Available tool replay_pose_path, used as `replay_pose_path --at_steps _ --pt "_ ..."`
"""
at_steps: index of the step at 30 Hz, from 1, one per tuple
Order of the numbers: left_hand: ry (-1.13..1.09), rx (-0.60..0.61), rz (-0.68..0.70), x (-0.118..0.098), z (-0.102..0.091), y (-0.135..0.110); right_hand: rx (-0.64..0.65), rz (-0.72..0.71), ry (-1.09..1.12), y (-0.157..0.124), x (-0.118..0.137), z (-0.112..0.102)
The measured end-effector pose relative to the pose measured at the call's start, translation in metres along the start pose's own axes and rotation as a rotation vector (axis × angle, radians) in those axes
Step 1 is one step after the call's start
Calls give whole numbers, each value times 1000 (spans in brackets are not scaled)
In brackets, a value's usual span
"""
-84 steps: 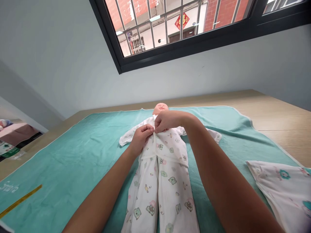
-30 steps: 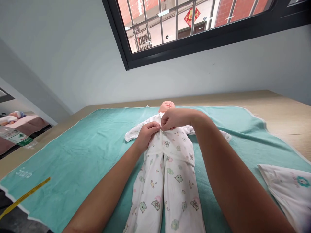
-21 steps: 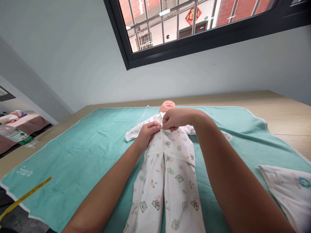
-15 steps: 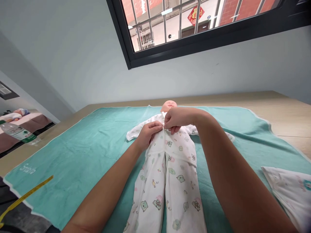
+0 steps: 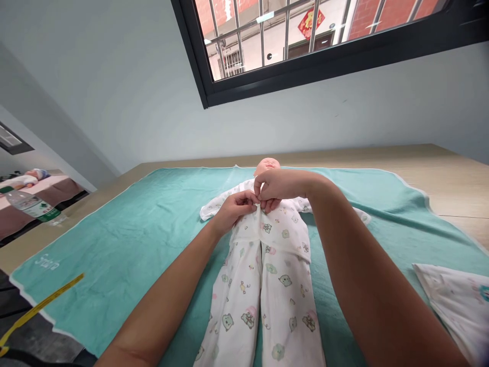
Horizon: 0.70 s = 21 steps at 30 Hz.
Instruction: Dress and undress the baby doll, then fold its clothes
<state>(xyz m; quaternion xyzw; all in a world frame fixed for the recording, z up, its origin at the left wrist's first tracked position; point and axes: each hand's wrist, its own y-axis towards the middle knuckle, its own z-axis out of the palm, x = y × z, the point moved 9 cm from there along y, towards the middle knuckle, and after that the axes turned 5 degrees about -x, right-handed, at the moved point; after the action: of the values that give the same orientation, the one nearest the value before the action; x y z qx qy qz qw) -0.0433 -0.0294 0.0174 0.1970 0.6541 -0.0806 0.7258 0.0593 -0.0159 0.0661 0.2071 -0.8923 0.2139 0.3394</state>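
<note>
A baby doll (image 5: 267, 165) lies on its back on a teal towel (image 5: 133, 229), dressed in a white sleepsuit (image 5: 267, 265) printed with small animals. My left hand (image 5: 233, 210) pinches the suit's front edge at the chest. My right hand (image 5: 277, 186) reaches over from the right and pinches the opposite edge, fingertips meeting the left hand's at the chest opening. Both hands are closed on the fabric. The doll's arms are spread out to either side and its legs point toward me.
The towel covers a wooden tabletop (image 5: 439, 178) against a grey wall, under a barred window (image 5: 305, 35). Another printed white garment (image 5: 454, 295) lies at the right edge. A yellow tape (image 5: 42, 306) runs off the towel's left corner. A water bottle (image 5: 32, 206) stands at far left.
Both hands have stayed pinched at the doll's chest, with the fingers shifting slightly down the front. The camera has drifted a little to the left.
</note>
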Motion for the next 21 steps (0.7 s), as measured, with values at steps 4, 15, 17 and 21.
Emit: replay_pose_path --at_steps 4,15,17,21 --pt "-7 10 -51 2 2 -2 -8 -13 -42 0 2 0" --pt "-19 -76 -24 3 -5 1 -49 55 -474 -1 25 14" --pt "-28 -76 -25 2 -5 1 -48 59 -522 -2 25 14" --pt "-42 -44 -17 -4 -9 1 -57 113 -487 -12 18 6"
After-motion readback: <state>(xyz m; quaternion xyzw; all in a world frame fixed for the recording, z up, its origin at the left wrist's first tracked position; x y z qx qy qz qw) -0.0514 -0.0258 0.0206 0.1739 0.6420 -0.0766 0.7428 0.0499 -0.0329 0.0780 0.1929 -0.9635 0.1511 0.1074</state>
